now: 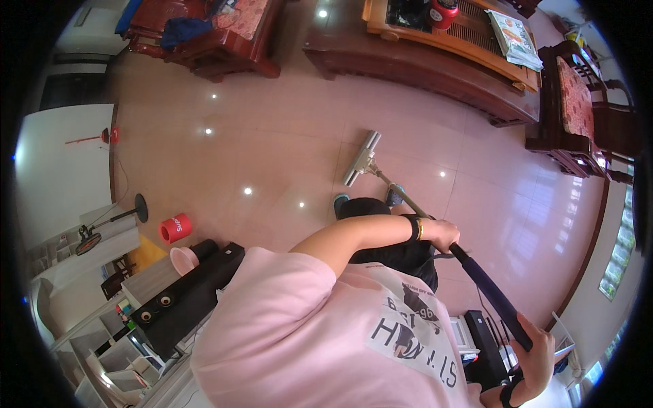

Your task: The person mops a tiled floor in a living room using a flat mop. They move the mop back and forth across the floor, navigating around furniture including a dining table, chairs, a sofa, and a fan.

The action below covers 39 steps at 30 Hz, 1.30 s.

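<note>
A mop with a long handle (488,282) slants across the front of my body. Its upper part has a dark sleeve, and the lower pole is thinner and brownish. My left hand (441,234) is closed around the pole just below the dark sleeve. At the handle's top end, near the lower right, my right hand (536,350) grips it; some of its fingers are hidden. The wide, flat mop head (362,159), pale with a metallic look, rests on the tiled floor (286,143) just ahead of my feet.
A dark red wooden table (422,68) stands ahead, carrying a tea tray. Wooden seats are at the far left (231,51) and right (578,102). To the left are a red bin (175,228), a pink bucket (183,260), a fan stand (141,208) and a black speaker (183,299).
</note>
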Motion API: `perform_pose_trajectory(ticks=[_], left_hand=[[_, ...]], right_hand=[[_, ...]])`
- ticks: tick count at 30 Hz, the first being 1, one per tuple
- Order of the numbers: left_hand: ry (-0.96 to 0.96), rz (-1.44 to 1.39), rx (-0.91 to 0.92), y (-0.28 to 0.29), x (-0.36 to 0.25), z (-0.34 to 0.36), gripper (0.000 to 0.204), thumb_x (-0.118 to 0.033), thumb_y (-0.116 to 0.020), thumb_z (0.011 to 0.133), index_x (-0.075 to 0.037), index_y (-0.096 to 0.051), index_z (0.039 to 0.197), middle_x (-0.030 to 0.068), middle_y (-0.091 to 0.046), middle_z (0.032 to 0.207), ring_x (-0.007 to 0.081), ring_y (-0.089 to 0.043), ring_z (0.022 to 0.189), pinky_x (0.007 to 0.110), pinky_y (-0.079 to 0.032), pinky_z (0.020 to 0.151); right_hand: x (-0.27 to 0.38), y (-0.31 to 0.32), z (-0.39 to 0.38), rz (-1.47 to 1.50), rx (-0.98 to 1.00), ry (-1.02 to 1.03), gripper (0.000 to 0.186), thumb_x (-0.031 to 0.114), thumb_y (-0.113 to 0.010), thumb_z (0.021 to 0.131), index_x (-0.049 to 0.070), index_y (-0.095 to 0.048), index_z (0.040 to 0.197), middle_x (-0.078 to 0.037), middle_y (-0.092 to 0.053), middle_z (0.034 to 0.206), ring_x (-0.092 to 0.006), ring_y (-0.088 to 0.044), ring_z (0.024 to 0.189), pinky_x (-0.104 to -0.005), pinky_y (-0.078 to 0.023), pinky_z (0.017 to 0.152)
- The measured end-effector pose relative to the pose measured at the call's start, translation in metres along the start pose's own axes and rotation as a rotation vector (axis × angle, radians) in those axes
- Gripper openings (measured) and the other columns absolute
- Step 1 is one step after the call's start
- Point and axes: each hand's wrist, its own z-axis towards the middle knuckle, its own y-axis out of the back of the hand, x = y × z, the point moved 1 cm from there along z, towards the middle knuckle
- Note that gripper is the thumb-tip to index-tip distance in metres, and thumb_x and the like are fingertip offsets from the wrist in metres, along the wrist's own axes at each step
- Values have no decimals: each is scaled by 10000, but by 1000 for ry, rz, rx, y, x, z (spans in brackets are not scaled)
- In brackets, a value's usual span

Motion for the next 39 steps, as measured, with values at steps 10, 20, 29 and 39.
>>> perform_pose_trajectory(ticks=[10, 20, 29, 39], left_hand=[[72, 40, -364, -8, 43, -139, 159, -185, -636, 618, -30, -663, 643, 211, -625, 665, 387, -637, 678, 446, -518, 634], [276, -161, -530, -117, 169, -421, 148, -114, -628, 690, -8, -548, 626, 212, -523, 593, 321, -509, 494, 400, -396, 507], [791, 49, -834, -239, 200, -527, 152, 7, -691, 659, -21, -570, 748, 163, -598, 835, 366, -583, 853, 437, -460, 710], [1143, -119, -1130, -246, 169, -411, 366, 62, -642, 687, -124, -596, 999, 120, -552, 1221, 352, -496, 1167, 414, -462, 929]], right_hand=[[100, -6, 31, 2, 198, 268, 541, -16, -735, 580, 11, -664, 1116, -213, -619, 760, -354, -585, 629, -349, -470, 634], [246, -205, 102, -144, 320, 823, 457, 140, -664, 792, 217, -618, 1241, -174, -625, 807, -364, -604, 778, -448, -471, 707], [313, -352, 94, -285, 129, 1058, 400, 142, -629, 809, 208, -628, 1204, -103, -607, 717, -271, -638, 633, -386, -522, 567], [222, -308, 101, -207, 198, 973, 441, 160, -646, 819, 200, -582, 1254, -122, -608, 739, -281, -636, 653, -412, -513, 561]])
